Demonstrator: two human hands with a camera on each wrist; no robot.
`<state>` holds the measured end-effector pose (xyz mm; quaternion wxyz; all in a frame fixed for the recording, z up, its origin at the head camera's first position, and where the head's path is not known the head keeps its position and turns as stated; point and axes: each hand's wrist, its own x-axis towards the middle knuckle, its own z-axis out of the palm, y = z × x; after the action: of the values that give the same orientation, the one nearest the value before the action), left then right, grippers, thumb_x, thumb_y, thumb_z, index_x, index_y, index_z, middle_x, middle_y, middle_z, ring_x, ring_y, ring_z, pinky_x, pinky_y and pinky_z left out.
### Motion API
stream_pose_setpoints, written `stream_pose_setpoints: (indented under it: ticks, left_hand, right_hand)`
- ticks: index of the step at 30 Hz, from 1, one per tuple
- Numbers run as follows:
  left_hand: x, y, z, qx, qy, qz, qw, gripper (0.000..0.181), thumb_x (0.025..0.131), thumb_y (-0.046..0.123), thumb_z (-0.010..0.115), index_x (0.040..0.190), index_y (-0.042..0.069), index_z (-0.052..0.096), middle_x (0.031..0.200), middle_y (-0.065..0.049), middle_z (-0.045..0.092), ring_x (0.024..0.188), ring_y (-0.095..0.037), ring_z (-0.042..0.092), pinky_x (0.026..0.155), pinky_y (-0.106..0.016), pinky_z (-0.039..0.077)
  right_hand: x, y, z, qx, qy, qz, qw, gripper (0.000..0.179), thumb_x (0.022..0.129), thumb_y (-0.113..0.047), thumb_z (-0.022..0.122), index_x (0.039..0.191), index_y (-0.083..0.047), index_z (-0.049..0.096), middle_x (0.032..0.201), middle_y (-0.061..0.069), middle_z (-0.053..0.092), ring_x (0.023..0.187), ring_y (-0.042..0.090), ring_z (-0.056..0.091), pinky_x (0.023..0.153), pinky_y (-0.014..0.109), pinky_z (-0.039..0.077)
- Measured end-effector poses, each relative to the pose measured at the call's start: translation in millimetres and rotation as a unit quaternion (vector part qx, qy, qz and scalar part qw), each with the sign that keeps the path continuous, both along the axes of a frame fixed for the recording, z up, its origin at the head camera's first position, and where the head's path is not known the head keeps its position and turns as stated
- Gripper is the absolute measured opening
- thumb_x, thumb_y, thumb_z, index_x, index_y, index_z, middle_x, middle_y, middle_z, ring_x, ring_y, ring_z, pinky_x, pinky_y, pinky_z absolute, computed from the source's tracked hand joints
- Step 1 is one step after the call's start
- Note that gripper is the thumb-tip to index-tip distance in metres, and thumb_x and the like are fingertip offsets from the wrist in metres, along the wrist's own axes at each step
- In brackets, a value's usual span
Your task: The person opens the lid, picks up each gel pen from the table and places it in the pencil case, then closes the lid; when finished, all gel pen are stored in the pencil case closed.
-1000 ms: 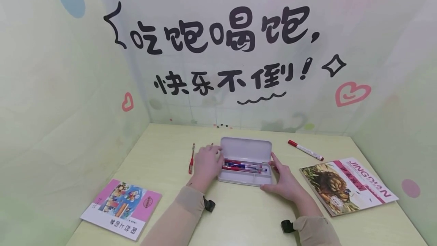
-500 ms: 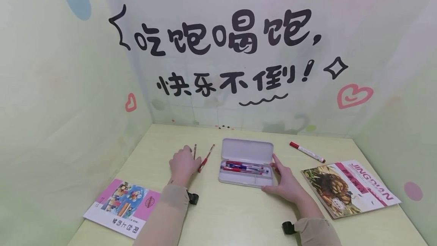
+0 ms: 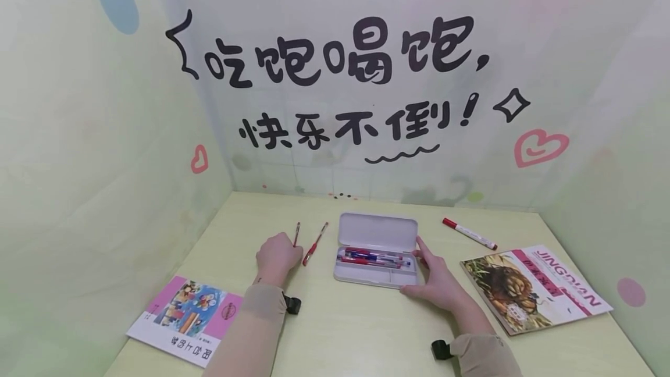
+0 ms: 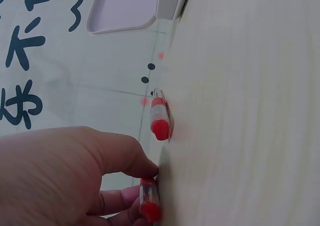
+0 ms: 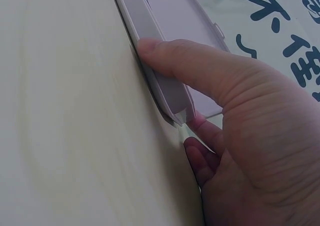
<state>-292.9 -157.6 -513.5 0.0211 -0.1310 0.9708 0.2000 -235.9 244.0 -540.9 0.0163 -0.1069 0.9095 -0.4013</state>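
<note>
My left hand (image 3: 277, 256) pinches a red gel pen (image 4: 149, 201) between thumb and fingers, low over the table; part of that pen is hidden behind the hand in the head view. A second red gel pen (image 3: 316, 244) lies just to its right on the tabletop. In the middle of the table an open pencil case (image 3: 361, 277) has its lid raised, with several red and blue pens (image 3: 373, 256) inside. My right hand (image 3: 437, 281) holds the case by its right end, the thumb on the front edge (image 5: 165, 81) and the fingers behind.
A red-capped marker (image 3: 469, 233) lies at the back right. Beside it is a book with a lion cover (image 3: 523, 290); a pink and white book (image 3: 183, 319) lies at the front left. A printed cloth wall (image 3: 335, 179) bounds the table's back.
My left hand has moved left from the pencil case to the pen farther left. The other red pen shows beside the hand. My right hand stays on the case.
</note>
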Motion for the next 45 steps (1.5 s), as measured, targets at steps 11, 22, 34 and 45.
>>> stream_pose_setpoints:
  ticks: [11,22,34,45]
  left_hand:
    - [-1.1,10.9,2.9,0.016,0.064,-0.016,0.9977,0.020,0.098,0.027,0.072,0.088,0.010,0.069,0.082,-0.006,0.071,0.073,-0.024,0.064,0.065,-0.040,0.053]
    - [4.9,64.5,8.6,-0.030,0.198,-0.090,0.9755,0.023,0.106,0.031,0.073,0.120,0.013,0.077,0.105,-0.005,0.076,0.096,-0.026,0.068,0.086,-0.045,0.060]
    - [18.0,110.4,12.7,-0.114,0.209,-0.202,0.9500,0.020,0.105,0.036,0.075,0.118,0.023,0.081,0.114,0.001,0.078,0.100,-0.024,0.066,0.083,-0.040,0.059]
    - [24.2,132.9,3.9,-0.125,0.194,-0.263,0.9369,0.013,0.103,0.035,0.078,0.112,0.028,0.083,0.114,0.005,0.078,0.107,-0.021,0.069,0.094,-0.041,0.060]
  right_hand:
    - [0.1,-0.5,0.2,0.006,-0.008,-0.003,0.9999,0.139,0.078,-0.041,0.100,0.178,-0.009,0.008,0.164,0.020,0.053,0.155,0.050,0.042,0.132,0.073,0.023]
    - [-0.3,-0.9,-0.7,-0.007,-0.001,0.002,1.0000,0.139,0.078,-0.038,0.100,0.177,-0.006,0.009,0.162,0.021,0.055,0.153,0.050,0.044,0.131,0.074,0.026]
    - [-1.3,0.1,-2.2,-0.007,0.004,0.005,1.0000,0.140,0.077,-0.038,0.101,0.177,-0.006,0.008,0.163,0.021,0.054,0.154,0.052,0.045,0.132,0.072,0.026]
    - [-0.6,0.0,-0.9,-0.009,0.003,0.001,1.0000,0.140,0.076,-0.037,0.101,0.177,-0.006,0.009,0.163,0.021,0.054,0.154,0.053,0.044,0.131,0.073,0.025]
